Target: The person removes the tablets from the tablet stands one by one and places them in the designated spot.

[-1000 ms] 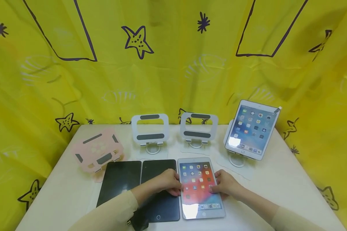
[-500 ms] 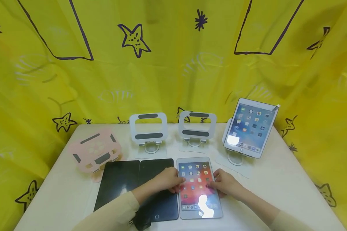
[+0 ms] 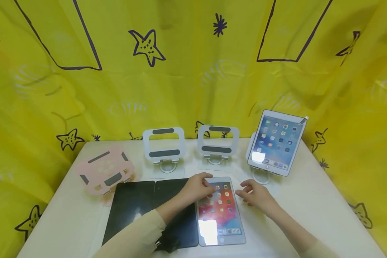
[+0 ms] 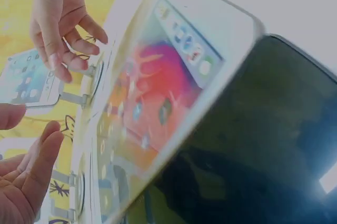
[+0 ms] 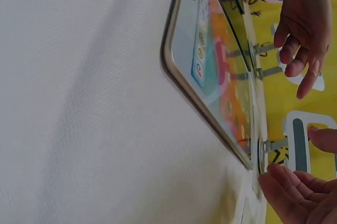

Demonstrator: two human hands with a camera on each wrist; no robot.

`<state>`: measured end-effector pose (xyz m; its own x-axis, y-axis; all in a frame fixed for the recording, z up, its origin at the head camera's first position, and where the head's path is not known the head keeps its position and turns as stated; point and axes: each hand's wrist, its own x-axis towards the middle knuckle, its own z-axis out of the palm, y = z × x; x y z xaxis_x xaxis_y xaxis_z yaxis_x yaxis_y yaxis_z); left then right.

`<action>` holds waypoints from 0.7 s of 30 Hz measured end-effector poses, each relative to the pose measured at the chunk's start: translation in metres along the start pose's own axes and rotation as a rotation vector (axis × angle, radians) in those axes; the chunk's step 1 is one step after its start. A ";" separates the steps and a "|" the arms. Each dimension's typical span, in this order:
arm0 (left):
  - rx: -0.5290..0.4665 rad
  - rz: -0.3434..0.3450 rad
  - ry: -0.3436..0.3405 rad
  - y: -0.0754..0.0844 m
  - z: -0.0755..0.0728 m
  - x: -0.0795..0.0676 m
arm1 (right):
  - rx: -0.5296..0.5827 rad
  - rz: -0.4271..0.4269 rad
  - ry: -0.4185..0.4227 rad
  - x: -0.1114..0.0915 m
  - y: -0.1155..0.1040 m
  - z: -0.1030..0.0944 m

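A white tablet (image 3: 220, 229) with a lit red and blue screen lies flat in front of me. Over its upper left part hovers my left hand (image 3: 195, 188), fingers loosely bent and holding nothing. My right hand (image 3: 258, 197) is in the air just beyond the tablet's right edge, thumb and fingers apart. In the right wrist view, a gap shows between that hand (image 5: 303, 195) and the tablet (image 5: 174, 55). Against the lit tablet's left side lie two dark tablets (image 3: 178, 229) (image 3: 132, 197), side by side, partly covered by my left arm.
Along the back stand two white tablet stands (image 3: 164, 154) (image 3: 217, 148) with grey pads. A pink stand (image 3: 104, 170) is at the left. Another white tablet (image 3: 275, 143), its screen lit, leans on a stand at the right. A yellow curtain (image 3: 180, 93) hangs behind the white table (image 3: 313, 208).
Both hands have let go of the lit tablet's sides and lifted. The left hand moved up and over the screen, the right one up and away from the edge. The tablet stays flat.
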<state>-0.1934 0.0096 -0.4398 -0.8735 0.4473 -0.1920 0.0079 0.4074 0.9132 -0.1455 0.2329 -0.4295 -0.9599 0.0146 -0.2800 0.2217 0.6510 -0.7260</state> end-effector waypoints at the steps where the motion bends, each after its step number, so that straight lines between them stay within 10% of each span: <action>1: 0.001 0.004 0.011 0.001 0.001 0.003 | 0.031 -0.004 0.014 0.001 0.001 -0.002; 21: -0.256 0.247 0.279 0.041 0.023 0.037 | 0.273 0.003 0.439 0.003 0.019 -0.037</action>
<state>-0.2143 0.0605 -0.4179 -0.9587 0.2601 0.1153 0.1428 0.0893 0.9857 -0.1503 0.2737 -0.4206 -0.9277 0.3717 -0.0353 0.2055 0.4293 -0.8795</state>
